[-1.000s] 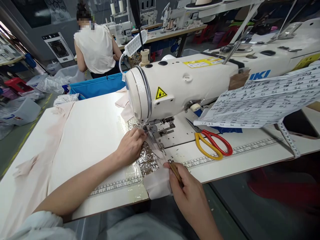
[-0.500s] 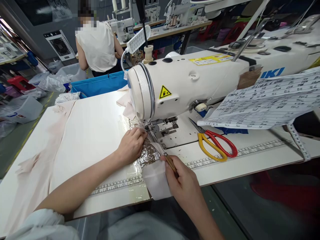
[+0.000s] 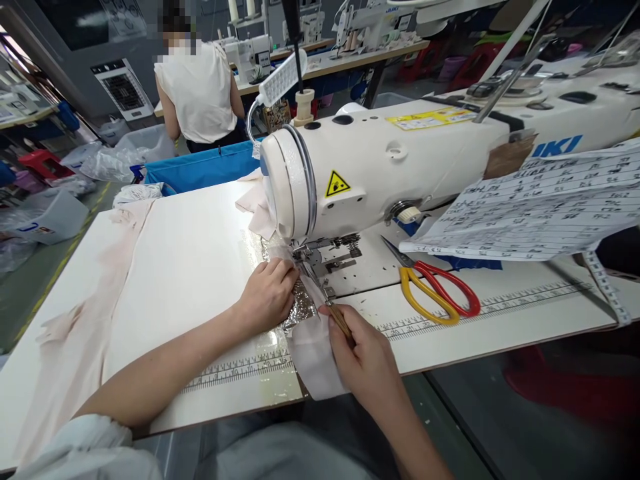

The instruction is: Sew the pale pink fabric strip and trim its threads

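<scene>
A white sewing machine (image 3: 360, 173) stands on the table, its presser foot (image 3: 300, 252) low over a strip of pale pink fabric (image 3: 319, 360). Just left of the foot, my left hand (image 3: 270, 291) is closed, its curled fingers pressing and pinching the fabric's edge. My right hand (image 3: 367, 350) grips the wooden handle of an awl (image 3: 341, 323); the metal shaft points along the fabric toward the foot. Under the right fingers, the front of the strip hangs over the table edge. The awl's tip is too small to make out.
Yellow-and-red scissors (image 3: 440, 290) lie right of my right hand, below a handwritten sheet (image 3: 530, 207). Long pink fabric (image 3: 80, 333) is spread at the left. A blue cloth bin (image 3: 205, 167) adjoins the far edge. Beyond, a person in white (image 3: 200, 93) faces away.
The view has shifted slightly. My right hand and the awl have moved a little toward the presser foot. My left hand stays beside the foot, and slightly more fabric shows near its fingertips.
</scene>
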Action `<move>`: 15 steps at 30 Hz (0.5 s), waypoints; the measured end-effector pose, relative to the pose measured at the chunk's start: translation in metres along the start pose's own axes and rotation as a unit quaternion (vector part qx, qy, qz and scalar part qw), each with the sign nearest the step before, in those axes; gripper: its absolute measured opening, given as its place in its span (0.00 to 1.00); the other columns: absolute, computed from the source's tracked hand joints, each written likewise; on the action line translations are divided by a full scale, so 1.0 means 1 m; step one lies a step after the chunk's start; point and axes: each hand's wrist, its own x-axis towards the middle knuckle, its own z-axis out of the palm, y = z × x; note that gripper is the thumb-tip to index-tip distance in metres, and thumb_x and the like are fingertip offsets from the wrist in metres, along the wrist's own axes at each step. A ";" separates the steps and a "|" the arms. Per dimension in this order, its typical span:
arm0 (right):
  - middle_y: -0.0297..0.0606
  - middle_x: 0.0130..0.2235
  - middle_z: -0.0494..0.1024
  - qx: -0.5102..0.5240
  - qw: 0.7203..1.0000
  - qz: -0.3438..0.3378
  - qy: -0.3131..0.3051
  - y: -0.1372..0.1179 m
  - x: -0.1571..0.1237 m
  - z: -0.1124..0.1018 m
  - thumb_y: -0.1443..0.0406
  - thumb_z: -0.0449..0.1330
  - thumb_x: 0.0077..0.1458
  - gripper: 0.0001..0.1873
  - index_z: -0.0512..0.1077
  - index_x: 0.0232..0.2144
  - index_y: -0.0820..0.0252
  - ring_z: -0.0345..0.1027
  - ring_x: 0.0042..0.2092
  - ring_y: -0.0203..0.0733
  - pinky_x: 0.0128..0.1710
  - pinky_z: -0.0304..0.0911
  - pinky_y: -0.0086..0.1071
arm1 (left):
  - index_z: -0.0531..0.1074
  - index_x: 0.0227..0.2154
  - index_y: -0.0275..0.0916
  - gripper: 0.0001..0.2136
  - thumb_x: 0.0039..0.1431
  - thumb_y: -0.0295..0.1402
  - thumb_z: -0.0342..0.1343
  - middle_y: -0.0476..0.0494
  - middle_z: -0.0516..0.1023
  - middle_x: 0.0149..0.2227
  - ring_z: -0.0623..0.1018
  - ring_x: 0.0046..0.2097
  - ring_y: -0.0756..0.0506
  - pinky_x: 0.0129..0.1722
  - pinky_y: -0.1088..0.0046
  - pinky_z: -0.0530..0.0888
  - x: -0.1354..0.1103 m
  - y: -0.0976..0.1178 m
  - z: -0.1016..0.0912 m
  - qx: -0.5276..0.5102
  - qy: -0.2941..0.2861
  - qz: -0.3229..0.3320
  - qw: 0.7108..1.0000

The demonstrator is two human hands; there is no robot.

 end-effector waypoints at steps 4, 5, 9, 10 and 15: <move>0.40 0.36 0.81 -0.008 1.000 -0.008 -0.003 0.001 0.002 0.000 0.64 0.49 0.62 0.11 0.71 0.39 0.58 0.77 0.37 0.44 0.33 0.69 0.31 | 0.69 0.48 0.31 0.14 0.60 0.28 0.48 0.33 0.71 0.47 0.71 0.47 0.38 0.41 0.60 0.71 0.003 -0.002 0.001 0.011 -0.010 -0.013 1.000; 0.40 0.37 0.81 -0.010 1.000 -0.007 -0.006 0.001 0.002 0.000 0.64 0.48 0.62 0.12 0.71 0.40 0.58 0.77 0.37 0.44 0.33 0.69 0.31 | 0.69 0.48 0.31 0.14 0.60 0.28 0.48 0.33 0.71 0.48 0.71 0.47 0.38 0.41 0.60 0.71 0.003 -0.003 0.001 0.014 -0.012 -0.014 1.000; 0.40 0.37 0.81 -0.020 1.000 -0.020 -0.007 0.001 0.002 0.002 0.65 0.48 0.62 0.11 0.70 0.41 0.58 0.77 0.38 0.44 0.33 0.69 0.31 | 0.69 0.48 0.29 0.15 0.60 0.28 0.47 0.32 0.71 0.47 0.71 0.46 0.38 0.41 0.60 0.71 0.003 -0.003 0.002 0.022 0.000 -0.009 1.000; 0.40 0.37 0.81 -0.018 0.999 -0.030 -0.001 0.000 0.001 0.003 0.65 0.49 0.62 0.11 0.70 0.41 0.59 0.77 0.38 0.44 0.33 0.69 0.30 | 0.69 0.48 0.28 0.15 0.60 0.28 0.47 0.32 0.71 0.47 0.71 0.46 0.38 0.41 0.60 0.71 0.003 -0.003 0.003 0.020 0.006 -0.007 1.000; 0.40 0.38 0.79 0.022 0.994 -0.103 0.034 -0.017 -0.005 0.006 0.70 0.48 0.62 0.11 0.67 0.44 0.58 0.76 0.38 0.41 0.36 0.69 0.30 | 0.68 0.50 0.30 0.16 0.61 0.27 0.46 0.33 0.72 0.45 0.71 0.45 0.38 0.41 0.59 0.73 0.001 -0.005 0.008 -0.030 0.040 -0.001 0.999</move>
